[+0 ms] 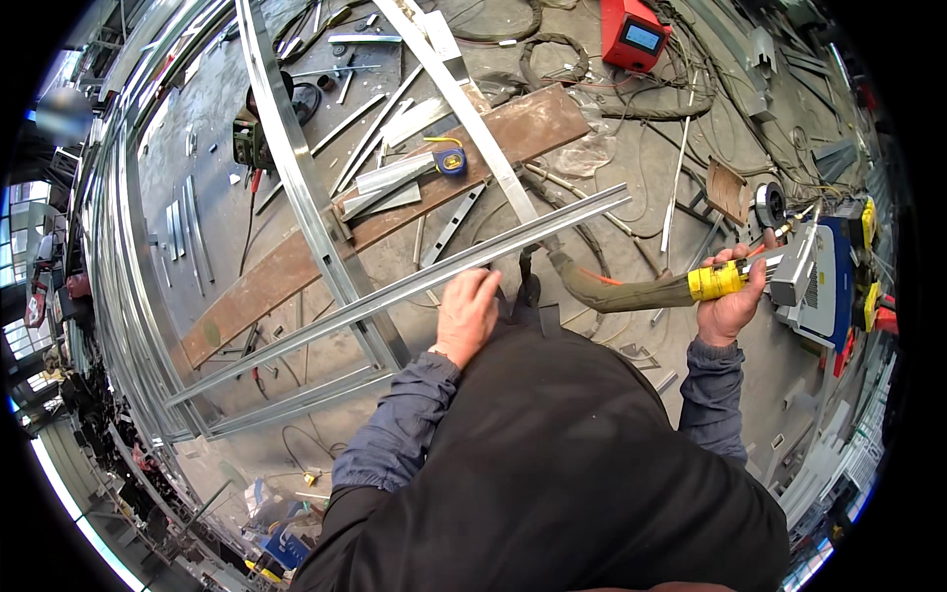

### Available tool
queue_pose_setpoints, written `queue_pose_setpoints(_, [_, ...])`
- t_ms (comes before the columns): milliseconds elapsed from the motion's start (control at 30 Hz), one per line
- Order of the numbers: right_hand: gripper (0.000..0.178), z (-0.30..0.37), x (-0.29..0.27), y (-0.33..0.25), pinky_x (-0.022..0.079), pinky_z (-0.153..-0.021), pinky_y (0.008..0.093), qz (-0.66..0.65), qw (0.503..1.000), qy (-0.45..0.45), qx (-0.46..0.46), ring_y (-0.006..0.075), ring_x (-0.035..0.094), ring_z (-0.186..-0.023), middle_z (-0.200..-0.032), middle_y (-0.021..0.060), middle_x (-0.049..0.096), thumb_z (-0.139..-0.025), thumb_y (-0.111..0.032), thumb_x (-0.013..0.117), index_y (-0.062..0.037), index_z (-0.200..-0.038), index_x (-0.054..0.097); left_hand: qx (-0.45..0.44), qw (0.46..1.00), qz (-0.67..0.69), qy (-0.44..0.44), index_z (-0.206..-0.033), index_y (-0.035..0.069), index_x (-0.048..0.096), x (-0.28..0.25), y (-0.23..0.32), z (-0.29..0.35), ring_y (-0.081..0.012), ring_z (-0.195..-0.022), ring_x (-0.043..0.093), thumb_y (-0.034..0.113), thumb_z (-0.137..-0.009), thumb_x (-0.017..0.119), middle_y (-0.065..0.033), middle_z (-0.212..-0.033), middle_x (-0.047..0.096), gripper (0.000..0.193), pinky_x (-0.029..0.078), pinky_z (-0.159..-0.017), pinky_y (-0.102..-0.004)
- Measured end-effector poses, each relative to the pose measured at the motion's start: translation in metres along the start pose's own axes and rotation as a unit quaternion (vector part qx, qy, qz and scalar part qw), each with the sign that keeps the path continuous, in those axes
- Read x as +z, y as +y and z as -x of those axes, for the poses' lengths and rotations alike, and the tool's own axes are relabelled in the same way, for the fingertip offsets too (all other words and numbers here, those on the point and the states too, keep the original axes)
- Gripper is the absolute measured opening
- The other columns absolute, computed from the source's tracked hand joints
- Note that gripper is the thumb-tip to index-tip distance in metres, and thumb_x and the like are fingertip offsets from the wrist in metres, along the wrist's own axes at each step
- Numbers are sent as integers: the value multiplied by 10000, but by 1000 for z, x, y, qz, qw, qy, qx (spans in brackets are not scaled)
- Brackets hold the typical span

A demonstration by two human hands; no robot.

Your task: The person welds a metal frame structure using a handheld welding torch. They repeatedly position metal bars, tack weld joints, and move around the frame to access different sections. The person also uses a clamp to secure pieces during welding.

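My right hand (728,301) is wrapped round the yellow-taped grip of a welding torch (717,281). A thick hose in an olive sleeve (621,293) runs left from that grip. The torch's far end points right, in front of a blue and white machine. My left hand (467,316) has its fingers curled in at the near edge of a long silver metal channel (424,279). Whether those fingers grip the channel is hidden. The channel lies slantwise across a metal frame (306,178), its right end reaching out past my left hand.
A brown plank (266,296) lies on the floor, with a blue tape measure (450,162) and metal offcuts on it. A red box with a screen (634,37) stands at the back. Cables (651,109) cross the floor. The blue and white machine (827,281) stands right.
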State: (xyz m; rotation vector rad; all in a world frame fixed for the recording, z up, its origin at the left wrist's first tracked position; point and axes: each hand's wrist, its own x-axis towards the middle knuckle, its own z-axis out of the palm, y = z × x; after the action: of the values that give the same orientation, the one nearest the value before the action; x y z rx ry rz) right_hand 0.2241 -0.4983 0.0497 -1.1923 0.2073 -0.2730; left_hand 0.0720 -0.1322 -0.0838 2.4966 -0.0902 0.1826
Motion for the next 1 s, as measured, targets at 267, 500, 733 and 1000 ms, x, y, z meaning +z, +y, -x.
queue_pose_setpoints(267, [638,12,-16,-22,573,-806,385,5,999,-13,-36,144,602,-875,-1107,13,570,-1100,-349,580,-221,-1674,333,-24,982,-185,3,-1252,114,667,37,-69,-21,-302,-1066,615,150,-836,745,-87,-1078,595,425,466,-889,-454])
queue_pose_setpoints(500, [590,35,-48,-18,539,-814,337,-32,997,-72,-8,122,589,-893,-1101,6,572,-1138,-333,526,-205,-1683,338,-76,974,-83,-198,-1189,101,747,17,-89,-57,-361,-1121,708,191,-822,757,-136,-1102,745,379,582,-969,-483])
queue_pose_setpoints(733, [735,38,-27,-21,549,-758,297,-19,991,-135,3,112,581,-869,-1075,4,520,-1094,-525,601,-181,-1685,331,-183,933,69,-303,-1196,58,776,14,-128,-85,-388,-1038,754,266,-886,645,-196,-1082,796,395,585,-922,-483])
queue_pose_setpoints(1000, [834,25,-19,-26,584,-669,331,24,967,-237,87,132,624,-758,-1106,43,542,-1007,-619,687,-100,-1592,398,-96,982,33,-159,-1262,69,749,10,-89,-83,-384,-1137,691,344,-835,759,-170,-1175,729,509,564,-980,-491])
